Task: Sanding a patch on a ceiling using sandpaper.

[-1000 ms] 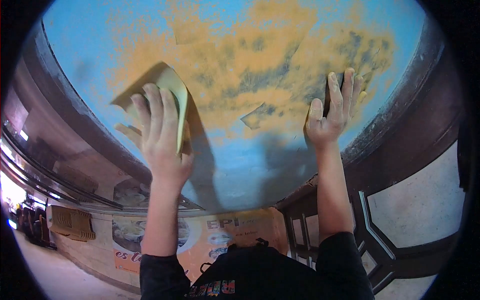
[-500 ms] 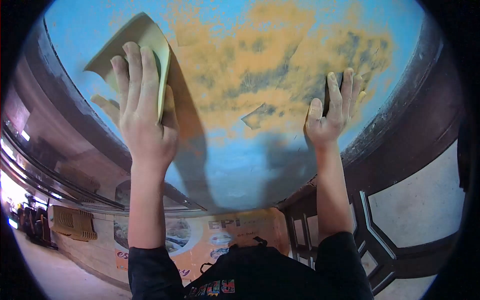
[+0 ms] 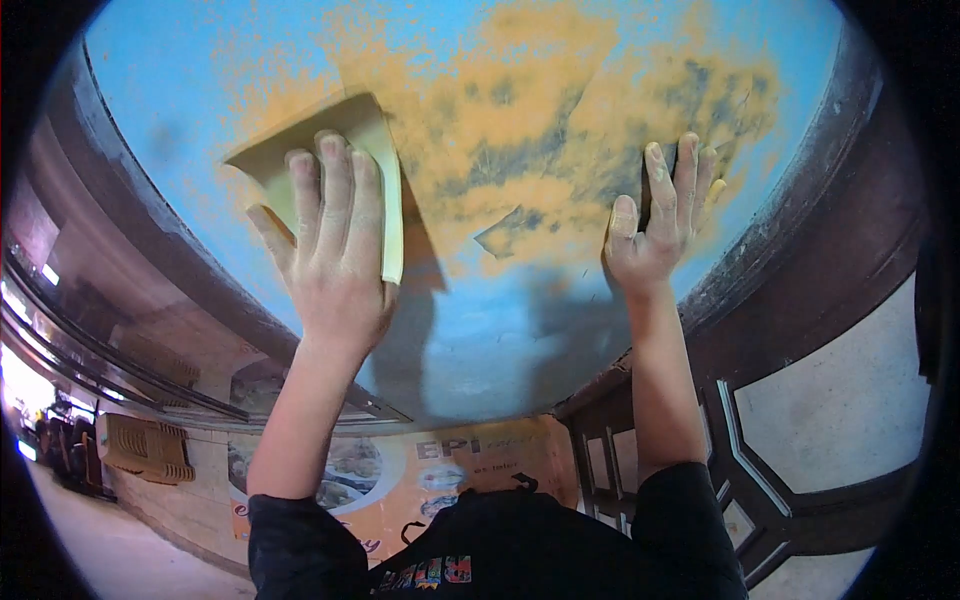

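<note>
In front of me is a blue surface [image 3: 480, 350] with a large worn patch of orange [image 3: 450, 110] and dark grey smudges. My left hand [image 3: 345, 270] presses a folded, pale yellow sheet of sandpaper [image 3: 272, 155] against it at the left of the patch. The sheet sticks out past the fingertips, and one folded edge runs along the hand's right side. Dust whitens the fingers. To the right, my right hand [image 3: 655, 240] lies on the surface with its fingers spread, holding nothing.
A dark frame [image 3: 190, 235] curves around the blue surface. Below stands an orange printed banner [image 3: 500, 450]. A tan ridged plastic piece [image 3: 145, 447] is at the lower left. Dark bars with pale panels [image 3: 830, 400] fill the right side.
My left hand has moved right and downward with the sandpaper, which now lies flatter against the surface. My right hand has stayed nearly in place.
</note>
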Demonstrator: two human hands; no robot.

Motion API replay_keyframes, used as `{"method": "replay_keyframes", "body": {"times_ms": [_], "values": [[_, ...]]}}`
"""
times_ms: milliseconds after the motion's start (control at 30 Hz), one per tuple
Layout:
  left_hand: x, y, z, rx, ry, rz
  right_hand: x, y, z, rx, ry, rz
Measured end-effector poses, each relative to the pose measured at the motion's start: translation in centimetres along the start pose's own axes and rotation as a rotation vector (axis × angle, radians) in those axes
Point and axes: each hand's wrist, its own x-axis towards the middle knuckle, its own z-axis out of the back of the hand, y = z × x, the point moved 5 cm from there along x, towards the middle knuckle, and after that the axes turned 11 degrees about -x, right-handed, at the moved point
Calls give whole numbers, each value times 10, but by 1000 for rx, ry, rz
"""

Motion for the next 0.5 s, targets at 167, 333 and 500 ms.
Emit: {"method": "replay_keyframes", "body": {"times_ms": [167, 333, 500], "values": [[3, 25, 17, -77, -171, 25, -2, -3, 3, -45, 26, -11], [4, 10, 12, 11, -46, -2, 1, 0, 2, 8, -19, 5], [7, 25, 21, -230, -347, 60, 0, -1, 5, -32, 10, -3]]}}
